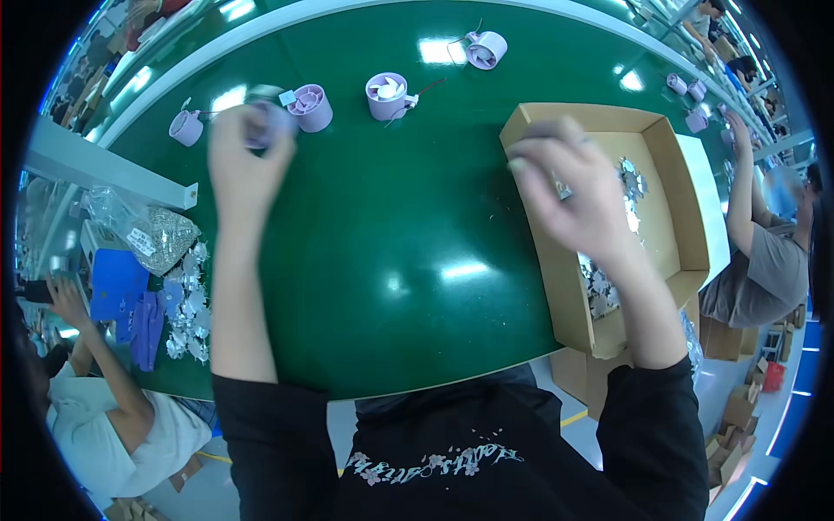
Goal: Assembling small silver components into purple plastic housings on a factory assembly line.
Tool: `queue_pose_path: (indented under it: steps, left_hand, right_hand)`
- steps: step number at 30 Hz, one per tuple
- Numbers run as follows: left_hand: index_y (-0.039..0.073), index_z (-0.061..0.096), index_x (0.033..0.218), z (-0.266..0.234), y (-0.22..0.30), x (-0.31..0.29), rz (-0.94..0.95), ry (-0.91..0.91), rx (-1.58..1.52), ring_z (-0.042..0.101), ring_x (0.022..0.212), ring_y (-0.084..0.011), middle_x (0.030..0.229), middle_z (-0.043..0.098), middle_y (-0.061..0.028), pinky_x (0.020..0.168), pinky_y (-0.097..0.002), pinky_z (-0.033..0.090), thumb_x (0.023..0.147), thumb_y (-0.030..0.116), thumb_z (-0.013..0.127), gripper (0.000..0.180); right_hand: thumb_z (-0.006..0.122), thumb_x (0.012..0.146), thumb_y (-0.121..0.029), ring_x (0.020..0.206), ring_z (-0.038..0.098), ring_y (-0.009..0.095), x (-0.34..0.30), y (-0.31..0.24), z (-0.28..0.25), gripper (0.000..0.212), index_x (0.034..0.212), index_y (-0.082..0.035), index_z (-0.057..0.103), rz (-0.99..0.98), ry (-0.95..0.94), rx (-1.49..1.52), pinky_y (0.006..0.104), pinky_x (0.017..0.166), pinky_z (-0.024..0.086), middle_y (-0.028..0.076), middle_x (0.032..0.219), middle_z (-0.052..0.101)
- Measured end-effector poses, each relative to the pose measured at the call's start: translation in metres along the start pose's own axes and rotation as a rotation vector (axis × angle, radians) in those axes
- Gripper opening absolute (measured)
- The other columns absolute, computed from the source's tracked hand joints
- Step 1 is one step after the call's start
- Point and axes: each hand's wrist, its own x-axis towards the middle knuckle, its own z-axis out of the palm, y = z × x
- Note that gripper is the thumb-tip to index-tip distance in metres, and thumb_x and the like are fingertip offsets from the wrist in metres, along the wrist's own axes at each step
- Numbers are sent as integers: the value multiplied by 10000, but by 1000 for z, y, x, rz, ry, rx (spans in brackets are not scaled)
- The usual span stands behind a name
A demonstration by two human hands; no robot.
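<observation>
My left hand (239,165) is wrapped round a small purple fan housing (271,127) at the far left of the green table; motion blurs both. Right beside it stands a purple fan housing (310,108) with its blades showing. My right hand (573,178) hovers above the left wall of an open cardboard box (544,252). Its fingers are bent and smeared by motion, so whether they hold anything is unclear. Inside the box lie shiny silver metal pieces (599,291), partly hidden under my right hand and forearm.
More purple fans stand on the table (391,226): one with white blades (387,94), one at the back (486,50), one far left (185,128). Metal pieces (187,304), a bag of small parts (165,239) and a blue bin (119,285) sit at left. Co-workers are on both sides.
</observation>
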Motion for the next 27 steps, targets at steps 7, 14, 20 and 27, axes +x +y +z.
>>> queue_pose_path:
  steps: [7, 14, 20, 27]
  left_hand:
    - [31, 648, 1038, -40, -159, 38, -326, -201, 261, 684, 1030, -323, 1122, 686, -181, 931, -404, 520, 883, 272, 763, 308]
    - [39, 663, 1276, 30, -72, 44, -211, -167, 276, 677, 992, -313, 1090, 694, -187, 892, -423, 516, 1013, 439, 657, 479]
    - [-15, 735, 1176, 30, -120, 51, -420, -194, 215, 713, 916, -190, 1015, 750, -146, 821, -318, 534, 993, 367, 721, 424]
    - [32, 688, 1234, -14, -67, 27, -329, -72, -190, 645, 873, -103, 941, 710, -39, 790, -264, 509, 1007, 118, 693, 243]
  right_hand:
    - [670, 979, -184, 963, 709, 308, -19, 98, -31, 200, 1065, -18, 741, 461, -7, -75, 393, 827, 558, 123, 1079, 700]
    - [680, 979, -303, 1150, 690, 311, -58, 158, -36, 417, 1294, -31, 702, 697, -310, -147, 400, 993, 545, 168, 1281, 682]
    - [704, 951, -232, 1416, 492, 354, -56, 133, -9, 453, 1378, -86, 673, 469, -507, -51, 436, 1147, 460, 147, 1493, 561]
    - [734, 878, -64, 1334, 528, 338, -50, 111, -10, 297, 1172, -52, 695, 536, -543, -61, 430, 1086, 487, 149, 1393, 578]
